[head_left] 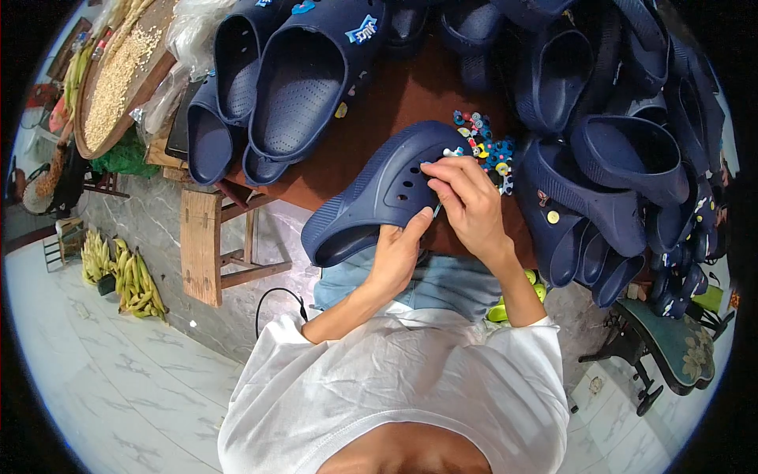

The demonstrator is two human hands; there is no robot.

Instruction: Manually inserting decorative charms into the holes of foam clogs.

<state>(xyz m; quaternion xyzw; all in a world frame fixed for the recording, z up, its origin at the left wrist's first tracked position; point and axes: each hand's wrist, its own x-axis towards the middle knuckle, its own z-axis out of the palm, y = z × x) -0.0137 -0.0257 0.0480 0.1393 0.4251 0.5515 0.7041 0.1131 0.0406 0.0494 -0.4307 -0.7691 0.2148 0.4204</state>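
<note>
A: What is nearest?

B: A white shirt (379,379), then blue jeans (359,284), and both hands at work on a clog (380,182).

A: What is the left hand (396,261) doing?

B: It grips the clog by the side of its opening: thumb outside, the other fingers reaching in and partly hidden.

A: And the right hand (476,205)?

B: Its thumb and forefinger bend toward each other at the holes in the upper. Whether they pinch anything, one cannot tell.

A: How does the clog look?

B: Navy all over, slightly glossy, with a rounded toe and a ribbed band running along its side. Dark round holes show in the upper. It is tilted on its side at the table's near edge, toe pointing away to the right, opening toward the person's left.

A: What lies past it?

B: Small charms in red, yellow, white and blue (499,154), heaped on the brown table (410,87) near the toe. Farther out, larger-looking clogs (304,87) stand at the left, one bearing charms, and a pile of navy clogs (616,162) crowds the right.
</note>
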